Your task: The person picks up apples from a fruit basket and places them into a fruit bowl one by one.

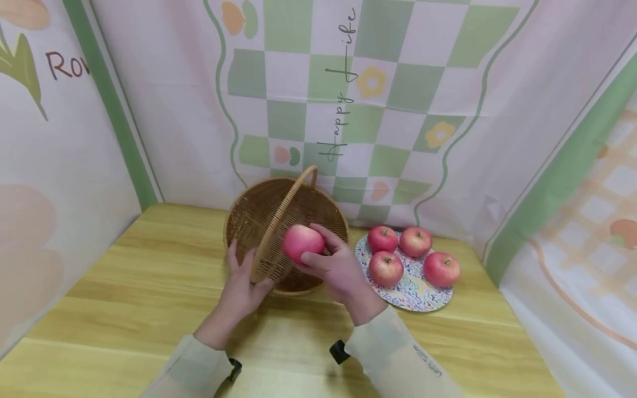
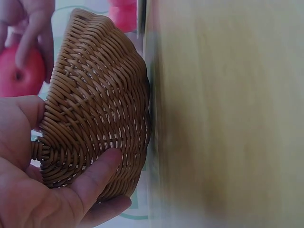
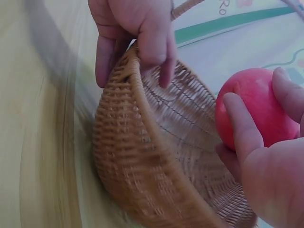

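Note:
A round wicker basket with an arched handle stands near the back of the table. At its near rim, by the foot of the handle, my left hand grips the basket, with fingers both inside and outside the weave in the right wrist view. My right hand holds a pinkish-red apple between thumb and fingers, over the basket's opening. Close up, the right wrist view shows the apple beside the rim. The part of the basket floor that shows is bare weave.
To the right of the basket, a patterned plate carries several red apples. Both stand on a wooden table. A checked cloth hangs right behind the basket, and printed curtains close off the sides.

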Demonstrator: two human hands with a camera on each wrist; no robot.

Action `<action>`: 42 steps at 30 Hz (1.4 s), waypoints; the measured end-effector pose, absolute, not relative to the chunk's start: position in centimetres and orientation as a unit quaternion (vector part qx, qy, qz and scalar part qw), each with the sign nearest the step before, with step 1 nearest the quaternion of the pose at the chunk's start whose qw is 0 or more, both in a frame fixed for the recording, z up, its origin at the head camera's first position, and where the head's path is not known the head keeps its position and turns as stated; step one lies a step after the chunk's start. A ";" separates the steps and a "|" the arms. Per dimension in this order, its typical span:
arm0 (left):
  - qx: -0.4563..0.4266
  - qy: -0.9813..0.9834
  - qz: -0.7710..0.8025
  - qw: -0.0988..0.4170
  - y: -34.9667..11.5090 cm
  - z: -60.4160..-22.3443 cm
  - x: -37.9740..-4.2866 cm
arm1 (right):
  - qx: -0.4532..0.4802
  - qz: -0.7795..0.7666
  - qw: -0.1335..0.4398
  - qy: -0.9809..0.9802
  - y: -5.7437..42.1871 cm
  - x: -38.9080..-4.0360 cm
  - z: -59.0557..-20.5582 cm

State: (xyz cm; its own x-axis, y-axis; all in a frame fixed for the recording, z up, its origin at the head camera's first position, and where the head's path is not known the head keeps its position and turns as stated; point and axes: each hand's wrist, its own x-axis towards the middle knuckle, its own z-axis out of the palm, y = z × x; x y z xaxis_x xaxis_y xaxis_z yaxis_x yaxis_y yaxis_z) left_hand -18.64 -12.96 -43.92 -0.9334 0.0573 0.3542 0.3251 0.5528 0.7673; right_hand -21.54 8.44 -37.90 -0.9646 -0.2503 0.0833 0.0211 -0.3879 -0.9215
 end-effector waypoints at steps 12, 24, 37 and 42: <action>-0.092 -0.865 -0.482 0.100 -12.9 -43.7 -18.6 | -0.114 -0.791 0.079 0.596 16.4 -18.8 -37.6; -0.078 -0.863 -0.492 0.082 -13.0 -43.9 -18.9 | -0.075 -0.755 0.000 0.652 26.4 -18.1 -39.0; -0.072 -0.868 -0.486 0.080 -13.1 -43.9 -18.8 | 0.038 -0.649 -0.038 0.758 30.4 -17.8 -41.3; -0.072 -0.868 -0.485 0.082 -13.1 -43.8 -18.9 | 0.032 -0.598 -0.043 0.800 30.6 -18.1 -42.1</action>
